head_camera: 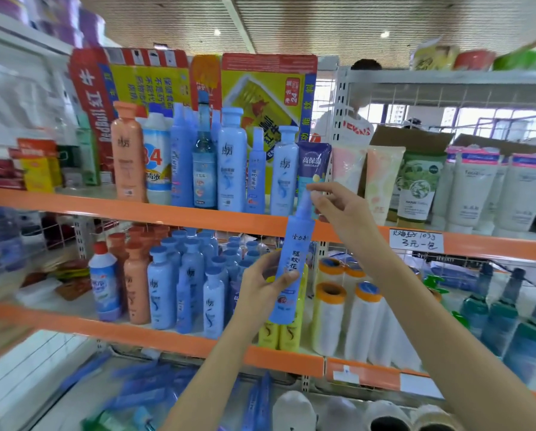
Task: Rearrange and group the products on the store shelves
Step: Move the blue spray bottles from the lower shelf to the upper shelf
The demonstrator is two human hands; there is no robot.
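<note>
A slim blue spray bottle [294,259] stands upright in the air in front of the orange shelf edge [198,214]. My left hand [262,283] grips its lower body, and my right hand [338,202] pinches its narrow cap at the top. On the upper shelf behind it stand a peach bottle [126,154], several blue bottles [231,160] and a matching slim spray bottle [256,175]. The middle shelf holds a group of blue bottles [192,275], peach bottles [136,281] and yellow bottles [286,334].
Tubes [381,181] and white tubes [471,188] fill the upper shelf at right. White rolls with yellow and blue caps [363,321] and dark green spray bottles [503,315] stand on the middle shelf. Red-yellow cartons [260,94] stand behind. A person [353,119] is beyond the rack.
</note>
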